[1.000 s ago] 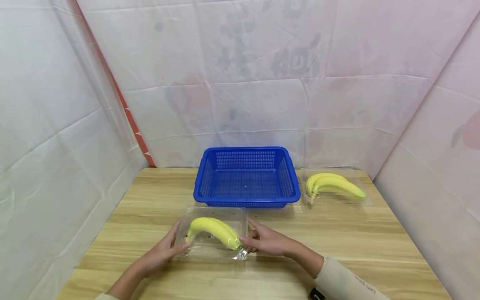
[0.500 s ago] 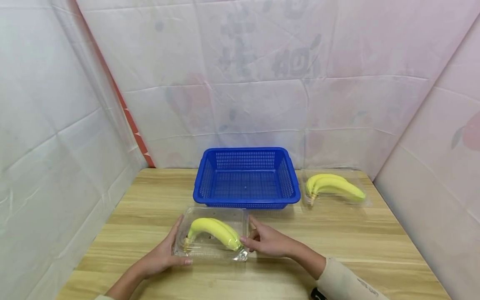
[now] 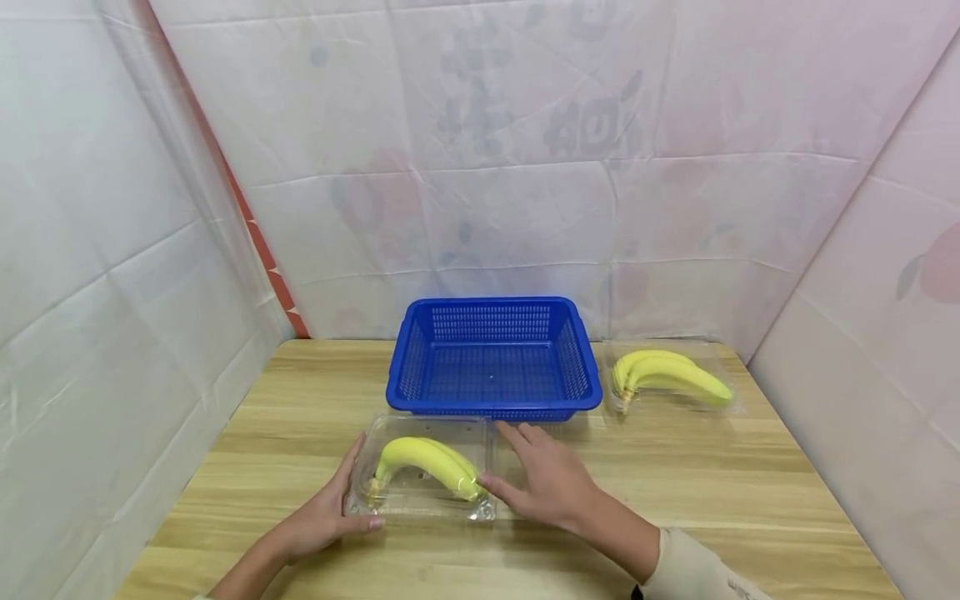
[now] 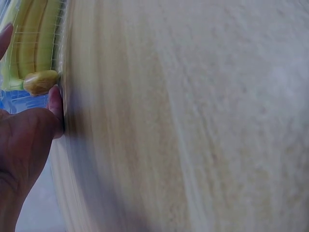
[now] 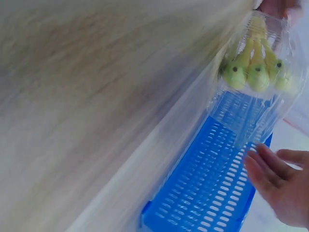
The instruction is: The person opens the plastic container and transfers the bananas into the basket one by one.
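Observation:
A clear plastic clamshell box (image 3: 442, 427) with a bunch of bananas (image 3: 427, 460) inside lies on the table, just in front of the blue basket. My left hand (image 3: 324, 515) holds the left end of this box, fingers along its side and thumb at the front corner. In the left wrist view the thumb (image 4: 55, 104) sits by the banana stem. My right hand (image 3: 558, 482) is beside the box's right end, fingers extended and holding nothing. The right wrist view shows that hand (image 5: 285, 191) apart from the box, with the banana tips (image 5: 258, 77) facing it.
Behind the box stands a blue perforated basket (image 3: 495, 407) with nothing in it. At the back right of the wooden table (image 3: 675, 483) lies a second clear box (image 3: 716, 354) with bananas (image 3: 667, 373). White cloth walls (image 3: 525, 217) enclose the back and sides.
My right hand has let go of the box's right end and spread its fingers. The left thumb has slid from the lid down to the front edge. The box has barely moved.

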The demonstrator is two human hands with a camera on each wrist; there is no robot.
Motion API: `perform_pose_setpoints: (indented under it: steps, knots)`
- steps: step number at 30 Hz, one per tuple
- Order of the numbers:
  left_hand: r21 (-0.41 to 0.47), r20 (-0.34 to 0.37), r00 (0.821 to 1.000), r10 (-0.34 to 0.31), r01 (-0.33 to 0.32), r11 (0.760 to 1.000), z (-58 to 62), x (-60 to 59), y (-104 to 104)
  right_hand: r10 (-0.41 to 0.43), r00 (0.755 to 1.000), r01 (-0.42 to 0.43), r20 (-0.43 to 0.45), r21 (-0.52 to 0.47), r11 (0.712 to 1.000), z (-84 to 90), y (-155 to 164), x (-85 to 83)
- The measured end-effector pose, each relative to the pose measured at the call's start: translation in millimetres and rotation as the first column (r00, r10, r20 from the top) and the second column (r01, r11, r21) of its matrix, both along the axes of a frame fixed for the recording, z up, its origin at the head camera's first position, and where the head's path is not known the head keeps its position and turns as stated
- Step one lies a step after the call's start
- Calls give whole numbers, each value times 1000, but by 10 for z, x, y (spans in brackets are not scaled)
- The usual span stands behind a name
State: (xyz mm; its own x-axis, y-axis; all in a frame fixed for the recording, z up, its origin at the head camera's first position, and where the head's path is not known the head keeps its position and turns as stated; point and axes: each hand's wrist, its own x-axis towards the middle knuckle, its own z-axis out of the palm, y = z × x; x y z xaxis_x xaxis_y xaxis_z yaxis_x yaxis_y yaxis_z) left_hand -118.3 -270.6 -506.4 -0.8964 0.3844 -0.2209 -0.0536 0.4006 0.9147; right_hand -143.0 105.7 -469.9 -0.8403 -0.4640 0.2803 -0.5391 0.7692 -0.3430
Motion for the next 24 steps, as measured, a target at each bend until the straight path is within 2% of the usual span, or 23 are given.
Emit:
perform_pose_setpoints:
  steps: [2,4,7,9,13,18,24]
  knots:
    - [0,-4,1000,-1,1,1000,-6,3,1,52,984,-49,-168,21,999,1,-17,7]
    - [0,-5,1000,-3,3,1000,-13,5,1,118,948,-111,-294,42,993,-2,-41,1]
    - [3,-8,1000,-5,5,1000,-19,6,3,218,907,-202,-359,81,976,2,-96,-10]
    - [5,-11,1000,-5,5,1000,-22,8,3,283,898,-256,-336,125,959,11,-145,-21]
    - [5,-17,1000,-7,7,1000,-21,7,4,374,902,-333,-218,202,921,55,-253,-47]
    - [18,3,1000,-10,10,1000,-9,-2,0,416,902,-377,-114,258,889,83,-380,-106]
    - [38,24,999,-27,26,999,-3,3,4,423,905,-390,-57,292,873,63,-500,-147]
